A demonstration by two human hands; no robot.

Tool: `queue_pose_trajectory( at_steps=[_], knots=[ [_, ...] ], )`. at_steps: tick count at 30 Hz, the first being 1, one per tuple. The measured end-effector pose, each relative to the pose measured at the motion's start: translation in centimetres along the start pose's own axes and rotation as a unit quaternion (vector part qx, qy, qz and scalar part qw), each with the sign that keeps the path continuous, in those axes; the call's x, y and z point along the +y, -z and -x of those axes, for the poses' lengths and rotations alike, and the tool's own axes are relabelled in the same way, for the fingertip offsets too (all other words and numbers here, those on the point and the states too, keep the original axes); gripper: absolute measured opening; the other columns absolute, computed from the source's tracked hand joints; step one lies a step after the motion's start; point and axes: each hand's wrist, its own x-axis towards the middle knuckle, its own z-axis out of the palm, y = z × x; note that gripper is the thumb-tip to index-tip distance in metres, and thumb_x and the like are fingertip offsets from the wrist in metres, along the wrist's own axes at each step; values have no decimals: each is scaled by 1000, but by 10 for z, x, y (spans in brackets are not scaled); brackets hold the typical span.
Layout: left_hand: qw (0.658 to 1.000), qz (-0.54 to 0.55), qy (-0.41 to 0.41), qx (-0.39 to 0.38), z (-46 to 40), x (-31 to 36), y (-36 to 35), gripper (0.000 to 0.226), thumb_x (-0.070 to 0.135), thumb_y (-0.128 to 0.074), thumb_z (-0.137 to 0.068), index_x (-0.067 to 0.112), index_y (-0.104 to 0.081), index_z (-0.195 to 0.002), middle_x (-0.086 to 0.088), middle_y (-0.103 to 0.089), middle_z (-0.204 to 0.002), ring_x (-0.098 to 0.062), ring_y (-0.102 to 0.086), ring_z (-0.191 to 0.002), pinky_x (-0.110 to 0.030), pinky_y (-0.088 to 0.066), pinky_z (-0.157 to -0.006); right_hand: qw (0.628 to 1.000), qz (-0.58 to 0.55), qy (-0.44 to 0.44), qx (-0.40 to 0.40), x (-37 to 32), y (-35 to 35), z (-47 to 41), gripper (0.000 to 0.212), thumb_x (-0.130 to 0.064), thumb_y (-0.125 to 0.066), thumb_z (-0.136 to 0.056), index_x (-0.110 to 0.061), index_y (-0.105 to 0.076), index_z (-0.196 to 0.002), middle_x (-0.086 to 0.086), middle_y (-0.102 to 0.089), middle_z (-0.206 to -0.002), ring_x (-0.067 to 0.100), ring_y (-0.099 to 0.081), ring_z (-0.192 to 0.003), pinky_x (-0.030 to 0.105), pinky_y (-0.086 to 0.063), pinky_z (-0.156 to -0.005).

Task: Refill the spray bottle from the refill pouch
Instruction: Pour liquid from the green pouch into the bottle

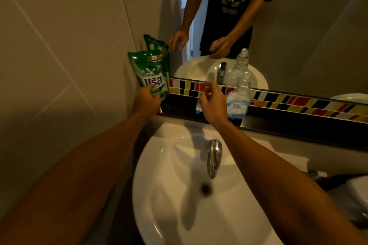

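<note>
A person leans over a white washbasin (163,215) in a dim bathroom, both bare arms stretched toward the dark ledge (278,125) under the mirror (298,36). The left hand (146,101) has reached the lower front of the green refill pouch (150,73), which stands upright in the corner, propped where the wall meets the mirror; the fingers touch or nearly touch it, but whether they have closed on it cannot be told. The right hand (214,105) hovers loosely spread, holding nothing, just beside the clear spray bottle (238,95), which stands on the same ledge with its neck bare and only a shallow layer of dark liquid at the bottom. A small pale object, perhaps the sprayer head, lies half hidden behind that hand; it is too blurred to name. The placing looks deliberate: pouch and bottle side by side above the basin, so any spill runs into the bowl. The chrome tap (214,157) rises between the arms and could snag the pouch on its way across. A strip of coloured tiles (298,103) edges the mirror.
</note>
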Motion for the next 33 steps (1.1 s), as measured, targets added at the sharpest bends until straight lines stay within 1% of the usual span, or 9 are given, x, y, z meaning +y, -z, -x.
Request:
queue_pose_trajectory(
  at_steps=[4,7,10,15,18,21,24,27,33],
  knots=[
    [999,28,-32,4,-4,2,36,46,24,-57,-88,24,-57,-134,-6,-71,-116,-25,-68,-102,-42,-58,-85,999,2,-14,-41,-21,-32,-21,40,-15,-60,-102,-16,-52,-142,6,-63,-128,15,-62,-103,21,-52,-82],
    [998,45,-44,8,-13,4,48,49,23,-57,-90,26,-53,-139,-4,-70,-118,-20,-66,-102,-36,-57,-82,994,13,-26,-105,-31,-53,-36,50,-15,-59,-104,-15,-43,-151,11,-59,-142,19,-62,-110,31,-52,-86],
    [997,64,-46,24,-26,6,50,50,19,-58,-92,20,-51,-142,-8,-69,-118,-26,-66,-102,-32,-54,-80,987,20,-28,-156,-37,-69,-53,53,-11,-57,-104,-12,-39,-155,15,-55,-149,25,-60,-121,32,-50,-89],
    [996,76,1,45,-50,6,43,44,16,-54,-97,11,-50,-140,-16,-61,-133,-32,-59,-119,-26,-40,-80,981,-5,-68,-182,-43,-93,-85,51,-7,-54,-105,-8,-40,-154,15,-53,-152,30,-57,-132,30,-50,-91],
    [996,77,45,28,-64,0,37,50,17,-47,-100,16,-39,-149,-10,-51,-148,-30,-52,-130,-28,-40,-86,980,9,-59,-192,-39,-110,-101,45,-10,-53,-104,-9,-46,-149,16,-57,-147,33,-58,-131,41,-52,-101],
    [991,99,85,20,-78,-8,29,56,16,-42,-102,19,-28,-156,-5,-42,-155,-27,-44,-138,-34,-39,-103,976,12,-60,-210,-34,-126,-112,44,-7,-51,-103,-10,-48,-147,14,-61,-144,31,-59,-129,35,-50,-93],
    [989,98,102,33,-89,-13,20,49,18,-38,-104,22,-35,-152,-5,-51,-146,-28,-52,-128,-30,-41,-89,973,0,-65,-220,-27,-141,-121,41,-6,-48,-105,-10,-50,-146,14,-62,-142,29,-61,-126,34,-51,-92],
    [989,75,120,44,-93,-17,11,41,23,-38,-104,27,-46,-143,-6,-61,-133,-27,-59,-107,-31,-40,-80,979,-13,-66,-193,-23,-151,-123,33,-7,-45,-107,-7,-56,-139,15,-66,-133,24,-63,-113,33,-52,-89],
    [981,109,125,103,-95,-26,1,30,10,-44,-101,14,-59,-126,-5,-65,-119,-23,-61,-105,-28,-40,-77,995,12,-30,-90,-14,-158,-123,22,-11,-54,-104,4,-68,-111,23,-71,-105,39,-66,-101,43,-50,-90]
  ],
)
